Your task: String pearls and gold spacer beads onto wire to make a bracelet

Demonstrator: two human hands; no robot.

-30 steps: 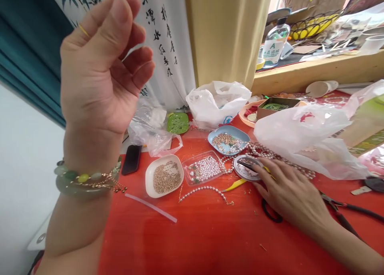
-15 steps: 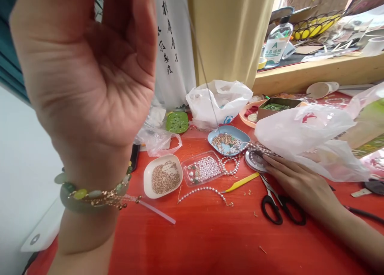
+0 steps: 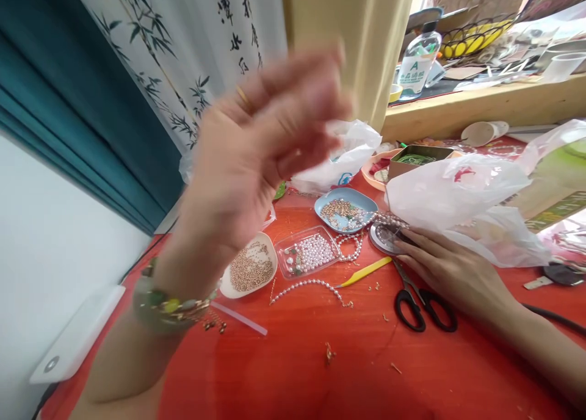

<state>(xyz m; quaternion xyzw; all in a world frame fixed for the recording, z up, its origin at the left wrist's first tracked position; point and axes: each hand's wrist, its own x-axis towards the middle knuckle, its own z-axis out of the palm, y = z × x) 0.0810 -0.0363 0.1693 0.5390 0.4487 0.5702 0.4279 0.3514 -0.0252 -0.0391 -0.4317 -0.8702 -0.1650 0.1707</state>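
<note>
My left hand (image 3: 260,145) is raised above the red table (image 3: 320,371), smeared by motion, so its fingers cannot be read; a green bead bracelet (image 3: 169,307) circles the wrist. My right hand (image 3: 451,273) lies flat on the table, fingers stretched onto a round silver spool (image 3: 382,237). Black scissors (image 3: 421,301) lie just left of that hand. Yellow tweezers (image 3: 366,272) and a short pearl strand (image 3: 311,287) lie in front of a clear tray of pearls (image 3: 309,253).
A white dish of gold beads (image 3: 249,267) and a blue dish of findings (image 3: 345,209) flank the pearl tray. White plastic bags (image 3: 453,194) crowd the right side. A clear tube (image 3: 240,318) and a small gold scrap (image 3: 328,351) lie nearer me.
My left hand has dropped and swung right, away from the camera, now blurred. The right hand has stayed on the spool. The view has tilted slightly.
</note>
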